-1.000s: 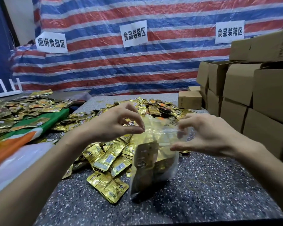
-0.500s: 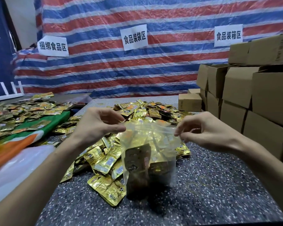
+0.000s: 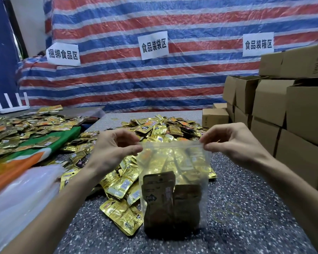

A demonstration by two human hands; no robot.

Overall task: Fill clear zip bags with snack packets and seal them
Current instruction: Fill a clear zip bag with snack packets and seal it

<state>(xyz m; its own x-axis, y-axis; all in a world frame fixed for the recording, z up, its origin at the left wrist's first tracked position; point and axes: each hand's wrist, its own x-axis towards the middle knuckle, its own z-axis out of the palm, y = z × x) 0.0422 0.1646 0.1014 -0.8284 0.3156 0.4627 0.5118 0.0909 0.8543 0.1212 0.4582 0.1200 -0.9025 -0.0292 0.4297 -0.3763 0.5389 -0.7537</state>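
The clear plastic zip bag (image 3: 174, 158), holding dark and gold snack packets (image 3: 160, 198), stands upright on the grey speckled table (image 3: 246, 208); the left hand (image 3: 116, 149) and the right hand (image 3: 233, 142) each pinch one top corner. To seal well, I think the fingers should press the zip strip (image 3: 173, 143) flat along its whole length. Whether the strip is already closed is hard to see.

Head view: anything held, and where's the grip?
The clear zip bag of snack packets: left hand pinches its top-left corner, right hand its top-right corner, at the zip strip.
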